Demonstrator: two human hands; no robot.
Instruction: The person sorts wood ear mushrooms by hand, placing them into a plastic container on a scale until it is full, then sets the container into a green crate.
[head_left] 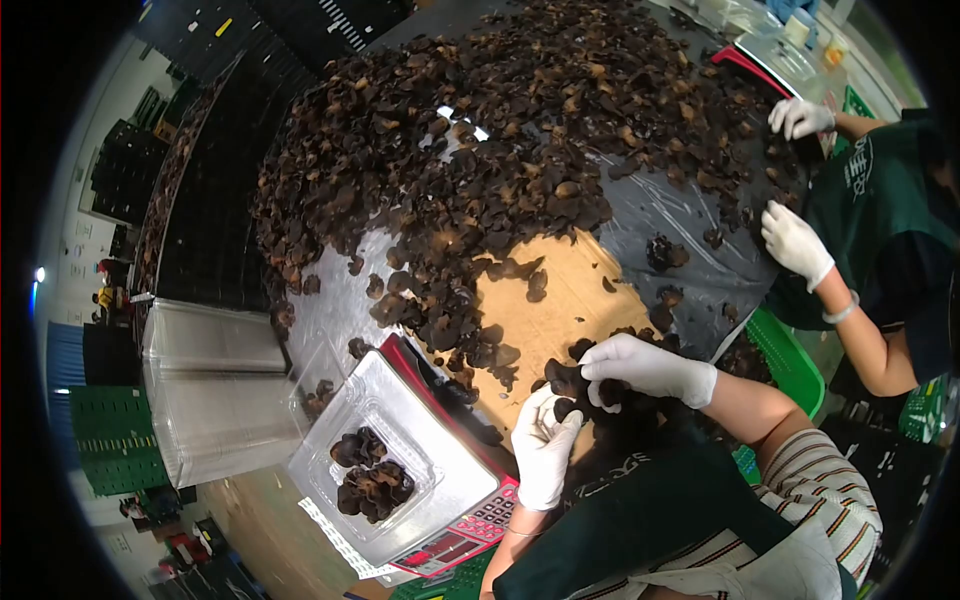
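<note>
My left hand (545,450), in a white glove, has its fingers closed round the lower edge of a dark brown mushroom piece (566,380). From the other side my right hand (640,368), also gloved, pinches the same piece, above the front edge of a cardboard sheet (545,310). More dark pieces lie below and behind my right hand. Left of my hands stands a silver scale (440,485) with a red rim and keypad. On it a clear plastic tray (362,405) holds a few mushroom clumps (372,488).
A large heap of dark mushrooms (450,170) covers much of the table. Stacked clear trays (215,385) stand at the left beside black crates (215,200). A co-worker in a green apron (870,200) works at the right, near a green basket (790,360).
</note>
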